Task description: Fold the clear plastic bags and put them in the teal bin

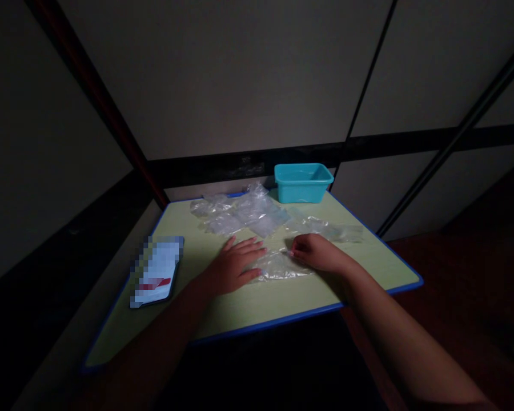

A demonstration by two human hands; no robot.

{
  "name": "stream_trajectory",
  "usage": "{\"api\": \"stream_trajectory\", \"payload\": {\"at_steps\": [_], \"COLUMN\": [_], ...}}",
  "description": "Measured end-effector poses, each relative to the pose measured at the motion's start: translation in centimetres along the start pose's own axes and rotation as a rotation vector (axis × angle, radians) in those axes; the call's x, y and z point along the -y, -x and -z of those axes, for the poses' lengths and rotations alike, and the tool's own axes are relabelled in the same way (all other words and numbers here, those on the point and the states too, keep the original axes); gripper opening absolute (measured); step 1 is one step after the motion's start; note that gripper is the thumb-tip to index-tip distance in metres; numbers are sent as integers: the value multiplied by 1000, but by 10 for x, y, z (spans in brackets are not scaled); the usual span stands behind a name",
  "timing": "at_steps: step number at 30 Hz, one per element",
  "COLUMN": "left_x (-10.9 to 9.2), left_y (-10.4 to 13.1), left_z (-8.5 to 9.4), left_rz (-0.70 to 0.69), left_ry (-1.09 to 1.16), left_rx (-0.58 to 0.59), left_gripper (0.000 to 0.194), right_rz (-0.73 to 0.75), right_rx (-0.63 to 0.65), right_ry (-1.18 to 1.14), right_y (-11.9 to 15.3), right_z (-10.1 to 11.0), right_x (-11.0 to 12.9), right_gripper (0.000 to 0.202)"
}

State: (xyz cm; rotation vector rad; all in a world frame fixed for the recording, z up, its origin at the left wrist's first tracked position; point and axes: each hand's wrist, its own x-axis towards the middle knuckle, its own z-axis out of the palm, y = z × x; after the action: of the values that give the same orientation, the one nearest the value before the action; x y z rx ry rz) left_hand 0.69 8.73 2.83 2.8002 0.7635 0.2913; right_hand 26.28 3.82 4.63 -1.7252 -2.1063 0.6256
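Note:
A clear plastic bag (282, 267) lies flat near the middle of the table, between my two hands. My left hand (235, 265) is spread, palm down, with its fingertips on the bag's left part. The fingers of my right hand (310, 251) are pinched together at the bag's upper right; the bag's plastic seems to be between them. Behind my hands are several crumpled clear bags (257, 212) in a loose pile. Another long clear bag (334, 230) stretches out beyond my right hand.
A turquoise plastic basket (303, 191) stands at the table's back right. A phone (158, 271) with a lit screen lies at the left. The pale table (257, 308) has a blue edge, and cabinet panels rise behind it.

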Motion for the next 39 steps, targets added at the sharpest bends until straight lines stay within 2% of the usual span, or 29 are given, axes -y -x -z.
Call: {"api": "stream_trajectory", "payload": {"at_steps": [5,10,17,24,39], "left_x": [1,3,0,0,1], "left_y": [1,2,1,0,1], "left_z": [0,-2,0,0,-5], "left_rz": [14,5,-25,-75,-23], "left_ry": [-4,-22,-26,-75,-125], "left_rx": [35,16,1,23,-7], "left_gripper": [50,45,47,45,47], "right_rz": [0,38,62,26,-19], "right_rx": [20,42,-8,-24,-30], "right_ry": [79,64,111,208,241], "right_y": [0,2,1,-2,-1], "right_z": [2,2,1,0,1], "right_x": [2,3,3,4,7], "right_gripper": [8,8,9,11,7]}}
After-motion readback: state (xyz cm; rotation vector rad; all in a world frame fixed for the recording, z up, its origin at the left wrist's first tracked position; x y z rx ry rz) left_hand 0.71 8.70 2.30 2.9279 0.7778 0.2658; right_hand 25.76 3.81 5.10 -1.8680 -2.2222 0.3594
